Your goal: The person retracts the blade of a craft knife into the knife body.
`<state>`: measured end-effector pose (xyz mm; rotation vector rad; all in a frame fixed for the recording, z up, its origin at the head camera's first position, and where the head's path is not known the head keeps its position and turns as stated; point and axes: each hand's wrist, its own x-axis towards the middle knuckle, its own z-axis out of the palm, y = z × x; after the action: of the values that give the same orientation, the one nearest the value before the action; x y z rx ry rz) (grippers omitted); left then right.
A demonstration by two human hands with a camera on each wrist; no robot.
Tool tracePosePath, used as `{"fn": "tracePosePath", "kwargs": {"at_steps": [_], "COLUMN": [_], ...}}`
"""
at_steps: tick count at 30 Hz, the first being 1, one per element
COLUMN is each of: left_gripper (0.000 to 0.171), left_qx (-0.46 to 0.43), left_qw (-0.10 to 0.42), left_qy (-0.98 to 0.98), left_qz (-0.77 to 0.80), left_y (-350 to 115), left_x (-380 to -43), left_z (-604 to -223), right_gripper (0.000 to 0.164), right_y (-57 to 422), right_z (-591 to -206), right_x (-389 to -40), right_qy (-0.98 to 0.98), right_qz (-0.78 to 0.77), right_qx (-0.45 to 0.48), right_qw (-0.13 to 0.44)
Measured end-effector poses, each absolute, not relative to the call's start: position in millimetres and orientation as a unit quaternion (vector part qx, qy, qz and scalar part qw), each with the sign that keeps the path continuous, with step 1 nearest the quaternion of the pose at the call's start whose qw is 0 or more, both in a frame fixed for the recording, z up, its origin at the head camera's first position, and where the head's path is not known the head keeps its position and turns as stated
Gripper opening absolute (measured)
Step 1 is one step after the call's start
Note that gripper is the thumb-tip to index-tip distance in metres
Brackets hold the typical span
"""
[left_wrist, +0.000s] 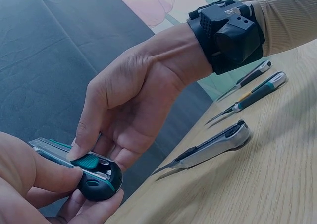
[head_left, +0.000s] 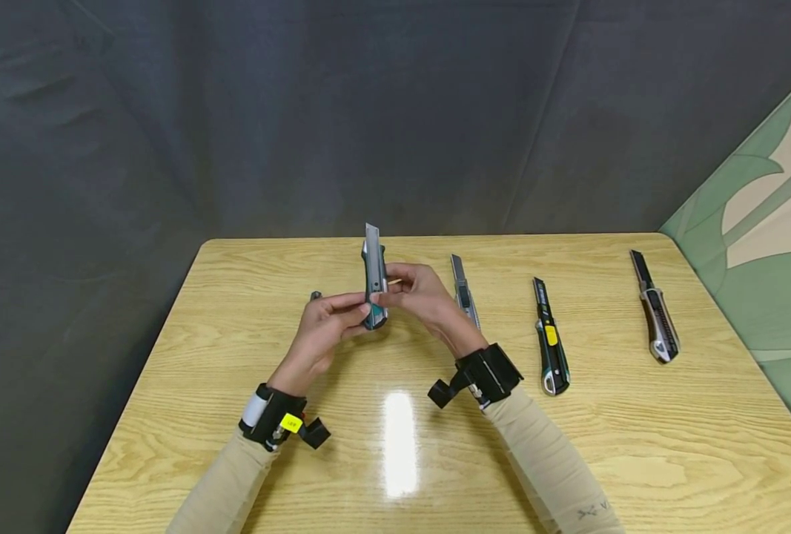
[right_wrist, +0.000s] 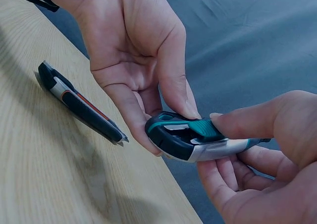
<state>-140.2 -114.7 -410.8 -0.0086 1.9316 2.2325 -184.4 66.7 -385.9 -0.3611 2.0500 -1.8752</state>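
Both hands hold a black, grey and teal utility knife (head_left: 374,276) over the table, its wide blade pointing away from me. My left hand (head_left: 323,326) pinches the knife near its rounded rear end, thumb on top and fingers underneath. From the other side my right hand (head_left: 422,295) grips it. In the right wrist view the right thumb (right_wrist: 247,122) presses at the teal slider (right_wrist: 205,129), and the left thumb tip lies close beside it. Another knife (right_wrist: 81,105), black and grey with an orange line, lies on the table near the left hand, mostly hidden in the head view.
To the right on the wooden table (head_left: 609,445) lie a silver cutter (head_left: 464,291), a black-and-green cutter with a yellow slider (head_left: 551,337) and a brown-and-silver cutter (head_left: 660,319). A dark cloth (head_left: 382,111) hangs behind the table; a patterned fabric (head_left: 775,274) borders its right side.
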Motion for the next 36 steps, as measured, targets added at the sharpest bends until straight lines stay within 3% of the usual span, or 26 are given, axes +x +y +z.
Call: {"fn": "tracePosePath", "kwargs": {"at_steps": [36], "left_gripper": [0.028], "left_qx": [-0.009], "left_qw": [0.099], "left_qy": [0.638], "left_qz": [0.764], "left_y": [-115.9], "left_x": [-141.4], "left_z": [-411.7], "right_gripper": [0.057], "right_y": [67.3], "right_z": [-393.7], "right_x": [-183.4], "right_qy": [0.705], "right_qz": [-0.667], "right_qx": [-0.158], "right_qw": [0.183]}}
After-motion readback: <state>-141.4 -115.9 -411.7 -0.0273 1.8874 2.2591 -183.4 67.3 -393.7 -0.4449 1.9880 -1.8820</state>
